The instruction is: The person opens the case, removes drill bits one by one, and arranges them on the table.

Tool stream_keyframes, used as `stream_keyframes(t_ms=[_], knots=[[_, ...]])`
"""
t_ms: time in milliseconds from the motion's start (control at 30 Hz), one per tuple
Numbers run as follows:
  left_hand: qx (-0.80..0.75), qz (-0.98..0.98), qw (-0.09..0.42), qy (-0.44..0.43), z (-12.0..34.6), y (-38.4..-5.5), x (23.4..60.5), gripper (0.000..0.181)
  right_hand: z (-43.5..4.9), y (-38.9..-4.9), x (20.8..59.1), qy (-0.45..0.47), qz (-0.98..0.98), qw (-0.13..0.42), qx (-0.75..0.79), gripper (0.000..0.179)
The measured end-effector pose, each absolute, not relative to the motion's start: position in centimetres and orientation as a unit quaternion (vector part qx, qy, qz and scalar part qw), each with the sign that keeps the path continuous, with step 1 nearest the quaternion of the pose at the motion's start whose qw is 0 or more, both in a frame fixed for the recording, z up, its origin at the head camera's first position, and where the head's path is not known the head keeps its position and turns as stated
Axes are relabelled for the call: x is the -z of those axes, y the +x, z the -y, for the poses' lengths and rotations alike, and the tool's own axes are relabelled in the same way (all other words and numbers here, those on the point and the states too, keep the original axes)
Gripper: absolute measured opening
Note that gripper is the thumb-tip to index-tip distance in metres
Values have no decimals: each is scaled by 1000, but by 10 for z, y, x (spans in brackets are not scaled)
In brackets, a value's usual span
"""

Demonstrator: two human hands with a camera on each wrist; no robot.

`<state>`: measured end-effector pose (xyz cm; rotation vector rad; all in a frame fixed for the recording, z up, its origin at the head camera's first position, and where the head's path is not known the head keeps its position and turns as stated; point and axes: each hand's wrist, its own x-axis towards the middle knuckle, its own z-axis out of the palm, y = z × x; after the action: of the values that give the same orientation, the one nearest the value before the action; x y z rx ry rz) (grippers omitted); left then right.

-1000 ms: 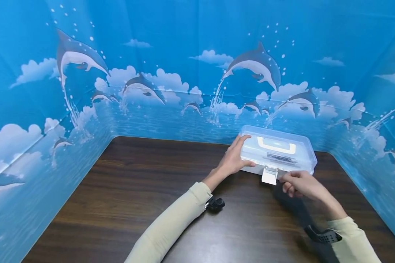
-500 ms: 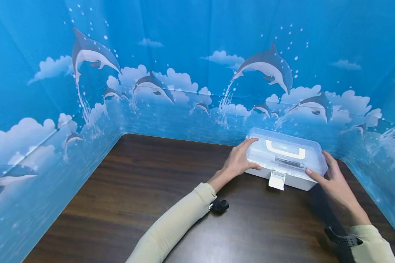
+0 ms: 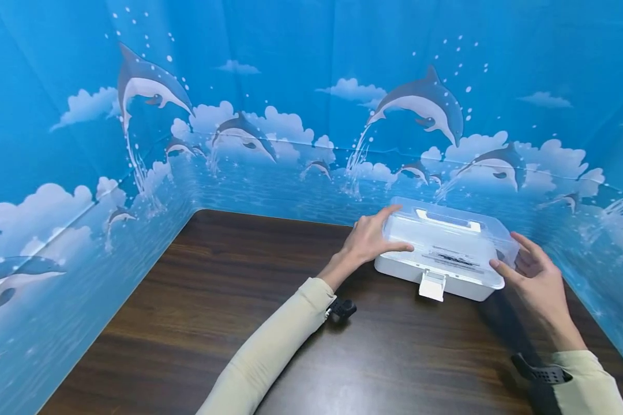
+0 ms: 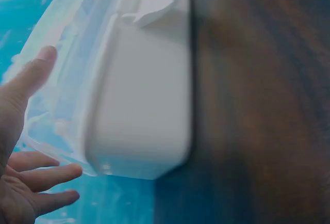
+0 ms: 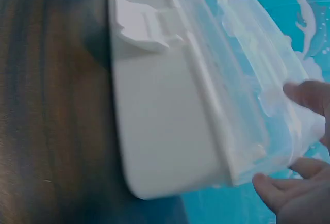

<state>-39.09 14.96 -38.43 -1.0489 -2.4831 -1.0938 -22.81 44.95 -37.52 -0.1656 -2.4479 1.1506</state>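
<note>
A white plastic storage box (image 3: 462, 286) stands at the back right of the table, its front latch (image 3: 432, 285) hanging down. The clear lid (image 3: 490, 230) with a white handle (image 3: 449, 221) is tilted up at the front, hinged side towards the back. My left hand (image 3: 366, 239) holds the lid's left end, thumb at the front edge and fingers along the side. At the right end, my right hand (image 3: 542, 282) holds the lid between thumb and fingers. Several thin dark items (image 3: 454, 258) show inside the box. Both wrist views show a gap between lid and front wall (image 5: 160, 110).
The dark wood table (image 3: 228, 300) stretches to the left and front. A blue dolphin-print curtain (image 3: 291, 115) hangs close behind the box and along both sides. Each wrist wears a black strapped device (image 3: 542, 372).
The right hand has gone from beside the latch to the lid's right end. The lid's front edge has risen off the box. The left hand stayed at the left end.
</note>
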Motion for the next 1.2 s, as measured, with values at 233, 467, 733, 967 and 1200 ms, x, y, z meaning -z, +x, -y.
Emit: stream_keyframes(t_ms=[233,467,733,967,1200], knots=[[368,840,126,-377,-131,-394,359,92,-453,-220,354,-1,920,169,-353,85],[344,822,80,-447,-108,-408,343,85,-450,-209,339,4,936,183,-299,78],[400,754,30,-521,-90,-426,344,71,-443,-212,339,-28,917,246,-313,63],[501,709,1,-496,-94,-415,349,58,-448,-217,352,-39,893,251,-372,46],[560,715,-1,-418,-101,-412,350,47,-458,-229,369,8,885,132,-446,48]])
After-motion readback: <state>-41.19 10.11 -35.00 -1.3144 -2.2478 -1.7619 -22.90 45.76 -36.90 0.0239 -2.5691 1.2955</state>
